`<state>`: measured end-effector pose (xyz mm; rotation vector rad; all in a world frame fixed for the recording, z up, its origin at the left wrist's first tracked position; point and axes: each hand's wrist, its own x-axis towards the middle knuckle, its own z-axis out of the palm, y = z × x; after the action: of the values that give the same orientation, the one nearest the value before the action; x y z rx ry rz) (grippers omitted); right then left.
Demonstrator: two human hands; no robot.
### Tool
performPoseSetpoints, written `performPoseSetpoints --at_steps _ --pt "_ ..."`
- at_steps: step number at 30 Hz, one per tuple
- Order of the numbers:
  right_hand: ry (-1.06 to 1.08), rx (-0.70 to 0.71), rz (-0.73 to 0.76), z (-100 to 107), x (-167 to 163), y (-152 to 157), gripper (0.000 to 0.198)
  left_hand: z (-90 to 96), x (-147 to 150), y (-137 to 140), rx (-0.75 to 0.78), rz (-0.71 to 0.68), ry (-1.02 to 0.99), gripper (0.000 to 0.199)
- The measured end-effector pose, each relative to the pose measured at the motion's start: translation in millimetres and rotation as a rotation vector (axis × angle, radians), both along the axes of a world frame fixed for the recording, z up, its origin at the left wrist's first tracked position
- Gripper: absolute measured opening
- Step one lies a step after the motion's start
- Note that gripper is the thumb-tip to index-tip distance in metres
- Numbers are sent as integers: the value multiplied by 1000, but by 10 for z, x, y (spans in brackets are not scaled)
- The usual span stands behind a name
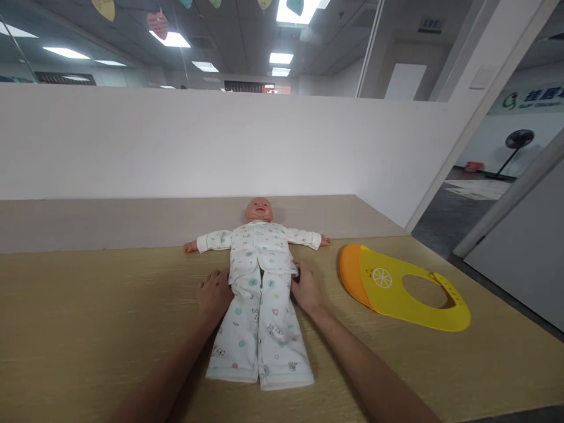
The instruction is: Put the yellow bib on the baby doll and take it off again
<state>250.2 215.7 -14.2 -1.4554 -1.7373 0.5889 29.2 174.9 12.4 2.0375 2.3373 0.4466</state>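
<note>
A baby doll (pixel 259 210) lies on its back on the table, head away from me, arms spread wide. It wears a white printed shirt (pixel 258 247) and matching white trousers (pixel 259 329), whose legs lie flat toward me. My left hand (pixel 214 294) is at the left side of the doll's waist, fingers curled against the trousers just under the shirt hem. On the opposite side, my right hand (pixel 307 288) grips the trousers' edge at the waist. Fingertips of both hands are partly hidden by the cloth.
A yellow and orange bib (pixel 392 279) with a neck opening lies to the right on the wooden table (pixel 88 329). A white partition wall (pixel 185 141) with glass above stands behind the table. Beyond a doorway at right is a black standing fan (pixel 519 139).
</note>
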Motion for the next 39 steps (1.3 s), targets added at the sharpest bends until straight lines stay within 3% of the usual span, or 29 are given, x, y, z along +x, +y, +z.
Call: performPoseSetpoints --at_steps 18,30,39 --pt "-58 -5 -17 -13 2 7 35 43 25 13 -45 -26 -55 30" --pt "-253 53 -84 -7 19 29 34 -15 -19 26 16 -11 -66 27" --pt "-337 33 -66 49 -19 4 40 15 -9 57 -72 61 -24 32"
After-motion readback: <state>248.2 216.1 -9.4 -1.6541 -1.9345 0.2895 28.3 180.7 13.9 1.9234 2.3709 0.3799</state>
